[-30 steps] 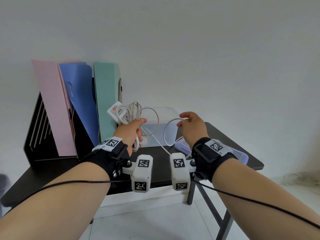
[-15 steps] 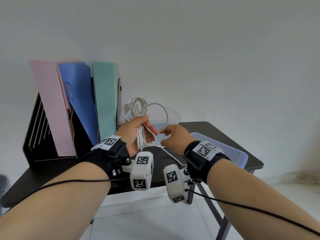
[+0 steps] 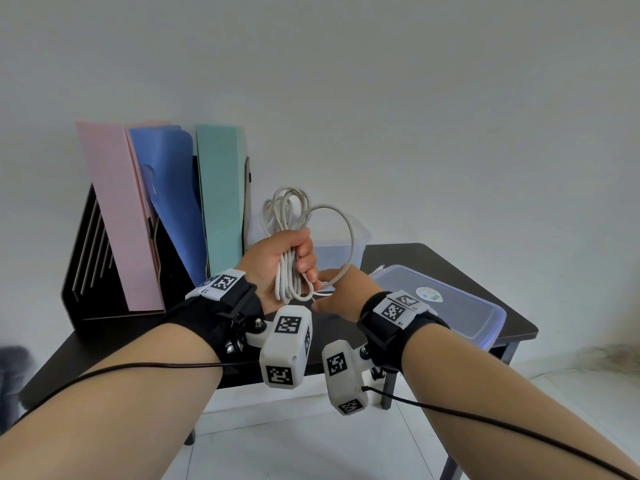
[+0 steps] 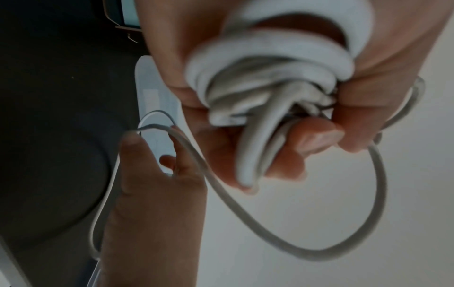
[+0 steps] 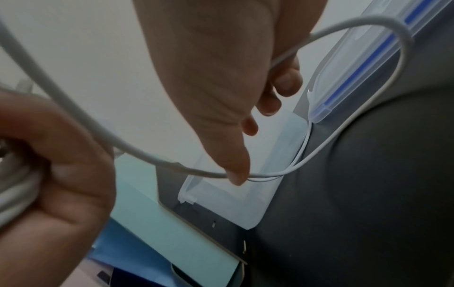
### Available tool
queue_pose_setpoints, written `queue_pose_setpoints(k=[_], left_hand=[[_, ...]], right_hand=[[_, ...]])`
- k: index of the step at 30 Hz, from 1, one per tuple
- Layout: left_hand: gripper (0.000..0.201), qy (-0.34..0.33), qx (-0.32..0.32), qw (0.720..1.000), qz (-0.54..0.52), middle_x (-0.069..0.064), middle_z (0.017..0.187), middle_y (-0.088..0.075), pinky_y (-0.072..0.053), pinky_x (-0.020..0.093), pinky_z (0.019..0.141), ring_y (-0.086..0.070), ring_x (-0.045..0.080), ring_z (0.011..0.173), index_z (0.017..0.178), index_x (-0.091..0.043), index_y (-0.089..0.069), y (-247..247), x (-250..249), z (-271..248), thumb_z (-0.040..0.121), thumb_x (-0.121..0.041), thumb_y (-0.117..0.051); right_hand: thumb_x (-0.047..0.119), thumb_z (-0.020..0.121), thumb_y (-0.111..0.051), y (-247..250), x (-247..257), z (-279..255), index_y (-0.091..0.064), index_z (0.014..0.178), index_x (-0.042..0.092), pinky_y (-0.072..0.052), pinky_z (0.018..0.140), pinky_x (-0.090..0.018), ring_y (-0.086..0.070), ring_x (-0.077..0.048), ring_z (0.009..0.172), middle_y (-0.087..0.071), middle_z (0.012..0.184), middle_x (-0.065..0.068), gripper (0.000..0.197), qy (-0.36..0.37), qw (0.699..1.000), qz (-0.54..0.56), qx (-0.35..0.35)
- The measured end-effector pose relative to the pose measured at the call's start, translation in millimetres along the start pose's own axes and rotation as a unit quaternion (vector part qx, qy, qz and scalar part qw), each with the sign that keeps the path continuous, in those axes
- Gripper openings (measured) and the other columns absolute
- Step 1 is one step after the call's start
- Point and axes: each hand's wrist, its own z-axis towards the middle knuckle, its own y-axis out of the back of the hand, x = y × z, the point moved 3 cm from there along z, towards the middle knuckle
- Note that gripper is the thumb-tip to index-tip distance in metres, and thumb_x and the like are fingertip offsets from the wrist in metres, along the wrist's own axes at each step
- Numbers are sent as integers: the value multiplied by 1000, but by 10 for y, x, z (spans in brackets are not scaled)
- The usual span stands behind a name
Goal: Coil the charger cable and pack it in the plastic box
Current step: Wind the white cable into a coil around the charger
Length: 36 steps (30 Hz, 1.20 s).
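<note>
Where the head view looks down, our left hand [image 3: 277, 261] grips the charger cable [image 3: 289, 237] bundle above the desk [image 3: 450, 268]; plastic box [image 3: 339, 251] at one o'clock, lid [image 3: 446, 306] at three. Left wrist: fingers [image 4: 317, 136] curled round the loops. Right wrist: our right hand [image 5: 216, 77] pinches the loose tail. Risk: slack grip, and the coil springs apart.

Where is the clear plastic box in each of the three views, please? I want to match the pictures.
Head: the plastic box stands at the back of the table, behind the cable loop, right of the green folder.
Left wrist: pale strip left of centre, partly hidden by the left hand's fingers.
Right wrist: lower centre, open, under the right hand's fingertip.
Shared landmark: the green folder beside the box, clearest in the head and right wrist views.
</note>
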Motion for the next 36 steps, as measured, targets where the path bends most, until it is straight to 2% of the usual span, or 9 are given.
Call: queue_pose_setpoints(k=[1,4,7,11,19,22,27,31,36], left_hand=[[34,0,1,1000,-3,-1,41,-44,-48,23,50,-51,15,40,46,-15,-50,2,4,-2,76,-31,-51],[32,-3,1,1000,-9,-1,42,-45,-47,24,51,-52,15,40,48,-15,-50,8,13,-12,76,-31,-52],[32,-10,-19,1000,-23,0,42,-44,-44,23,53,-50,15,40,47,-14,-49,29,-18,-18,75,-31,-53],[38,-44,-93,994,-18,-1,40,-39,-45,21,49,-45,13,39,55,-14,-42,114,-77,24,91,-24,-46],[27,-98,-231,963,96,-5,39,-42,-43,26,49,-42,11,37,65,-14,-47,293,-8,108,87,-19,-61],[22,-107,-266,947,147,-1,52,-53,-40,31,58,-48,16,50,68,-14,-53,332,7,121,82,-19,-69],[11,-62,-203,967,141,14,89,-62,-49,29,62,-64,20,78,80,-8,-56,363,49,130,81,-7,-68],[13,-31,-161,978,125,14,79,-72,-54,23,54,-70,17,66,75,-10,-55,344,114,104,83,-3,-64],[17,-30,-136,985,105,7,68,-73,-51,23,52,-67,13,56,71,-13,-54,316,108,89,84,-6,-62]], right_hand=[[36,74,-69,-17,42,0,-65,82,35,-50,72,-29,-61,-16,78,-62,84,6,10,10,1000,-7,4],[31,83,-64,-65,140,0,-42,53,31,-39,64,-27,-44,-8,57,-45,59,10,37,19,999,-23,26],[32,85,-63,-134,149,-19,-49,54,34,-37,68,-25,-43,-2,59,-46,62,14,34,57,995,-32,72],[26,90,-57,-115,121,-106,-70,97,9,-44,82,-28,-56,-19,90,-61,97,-5,22,75,994,22,74],[24,97,-42,5,168,-162,-48,74,9,-44,69,-30,-53,-31,80,-59,82,-15,28,87,994,27,57],[24,99,-39,-24,217,-167,-36,62,20,-35,65,-28,-45,-22,78,-48,72,-5,37,104,989,-42,98],[20,99,-40,-22,207,-163,-34,59,21,-32,70,-26,-41,-20,81,-37,64,4,40,92,987,-51,124],[16,95,-43,10,239,-178,-47,71,10,-34,69,-25,-42,-19,84,-46,76,-3,25,69,988,-15,139],[12,94,-48,10,180,-94,-45,65,27,-36,61,-16,-45,-7,63,-46,69,9,32,16,985,85,148]])
